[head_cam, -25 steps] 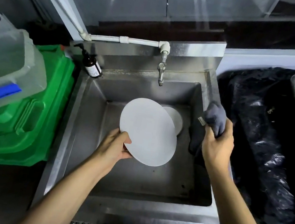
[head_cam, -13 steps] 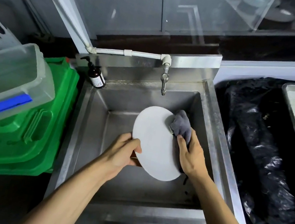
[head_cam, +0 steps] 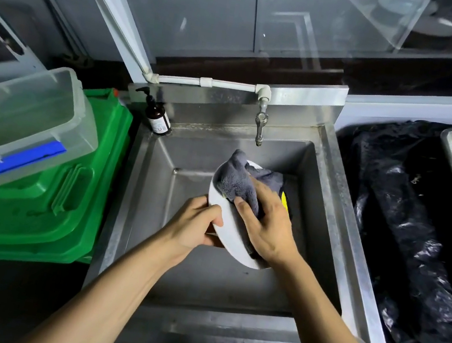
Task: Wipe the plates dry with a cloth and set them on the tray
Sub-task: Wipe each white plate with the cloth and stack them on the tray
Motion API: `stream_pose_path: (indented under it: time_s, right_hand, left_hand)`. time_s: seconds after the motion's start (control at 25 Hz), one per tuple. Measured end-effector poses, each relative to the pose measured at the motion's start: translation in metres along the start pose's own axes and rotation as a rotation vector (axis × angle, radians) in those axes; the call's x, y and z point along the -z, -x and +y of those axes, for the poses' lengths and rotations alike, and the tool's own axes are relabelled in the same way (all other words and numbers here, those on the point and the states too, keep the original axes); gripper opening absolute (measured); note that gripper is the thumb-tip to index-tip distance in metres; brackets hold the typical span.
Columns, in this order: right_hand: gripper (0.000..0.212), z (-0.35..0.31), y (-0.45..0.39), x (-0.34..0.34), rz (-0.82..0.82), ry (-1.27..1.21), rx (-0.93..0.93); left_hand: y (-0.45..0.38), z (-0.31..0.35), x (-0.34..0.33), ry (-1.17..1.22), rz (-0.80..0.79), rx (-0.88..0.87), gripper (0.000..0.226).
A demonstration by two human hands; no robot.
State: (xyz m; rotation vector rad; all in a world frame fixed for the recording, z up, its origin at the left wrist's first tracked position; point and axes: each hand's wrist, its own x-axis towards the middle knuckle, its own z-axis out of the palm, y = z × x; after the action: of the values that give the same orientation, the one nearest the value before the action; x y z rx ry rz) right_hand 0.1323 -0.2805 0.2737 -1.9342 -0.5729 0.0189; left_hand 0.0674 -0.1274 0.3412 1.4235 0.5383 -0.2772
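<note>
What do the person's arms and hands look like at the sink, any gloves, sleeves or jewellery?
Both forearms are bare as far as the picture shows, with no sleeve in view. The left hand and the right hand wear no gloves. No watch, wristband or ring shows on either. Nails look short and unpainted.

- Open basin floor of the steel sink (head_cam: 151, 218) left of and below the hands.
- Metal tap (head_cam: 260, 123) overhanging the back wall.
- Brown pump bottle (head_cam: 157, 116) blocking the back-left corner ledge.
</note>
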Motion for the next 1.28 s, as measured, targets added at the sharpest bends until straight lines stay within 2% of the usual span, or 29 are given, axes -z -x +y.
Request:
stream_pose_path:
  time_s: [0.04,0.12,0.24,0.32,0.4,0.44,0.52,0.64,0.76,0.84,0.96,1.04,1.16,1.2,1.28]
  right_hand:
    - [0.042,0.001,-0.001,0.006,0.017,0.066,0.033]
    - [0.053,0.006,0.002,0.016,0.005,0.219,0.039]
    - [0.064,0.015,0.008,0.019,-0.122,0.282,-0.040]
    - [0.062,0.016,0.008,0.012,-0.044,0.210,-0.134]
    - [0.061,0.008,0.002,0.002,0.027,0.040,-0.267]
    - [0.060,0.002,0.001,-0.004,0.015,-0.057,-0.281]
    - [0.059,-0.008,0.001,-0.014,-0.051,-0.147,-0.181]
    - [0.057,-0.007,0.000,-0.016,-0.114,-0.131,-0.085]
    - [0.061,0.008,-0.004,-0.007,0.036,-0.048,-0.263]
    - [0.061,0.005,-0.004,-0.010,0.068,-0.064,-0.356]
    - [0.049,-0.011,-0.001,-0.027,-0.014,-0.181,-0.185]
    - [0.048,-0.013,-0.001,-0.028,-0.054,-0.206,-0.165]
    - [0.066,-0.002,-0.006,-0.015,0.024,-0.185,-0.347]
    - [0.066,-0.004,-0.007,-0.012,0.046,-0.180,-0.414]
    - [0.053,-0.013,-0.006,-0.017,0.021,-0.260,-0.472]
  left_hand:
    - [0.002,-0.001,0.002,0.024,-0.011,0.006,0.021]
    - [0.006,0.000,0.003,0.052,-0.038,0.012,0.022]
    - [0.005,0.003,0.003,0.003,-0.047,-0.001,0.019]
    - [0.004,0.005,0.002,-0.046,-0.058,0.002,0.016]
    - [0.002,0.005,0.000,-0.095,-0.070,0.005,0.028]
    - [0.002,0.005,0.000,-0.109,-0.066,0.009,0.033]
    - [0.001,0.004,-0.002,-0.117,-0.058,-0.005,0.032]
    - [-0.002,0.002,0.000,-0.067,-0.032,-0.008,0.030]
    - [-0.002,0.001,0.003,-0.038,-0.030,-0.005,0.020]
    - [-0.003,0.003,0.004,-0.060,-0.029,-0.015,0.016]
    - [-0.007,0.005,0.004,-0.084,-0.025,-0.026,0.023]
    - [-0.007,0.005,0.006,-0.079,-0.015,-0.019,0.028]
    - [-0.004,0.005,0.008,-0.083,-0.017,0.007,0.032]
    - [-0.005,0.005,0.007,-0.093,-0.018,0.008,0.034]
    - [-0.005,0.007,0.003,-0.105,-0.016,-0.001,0.033]
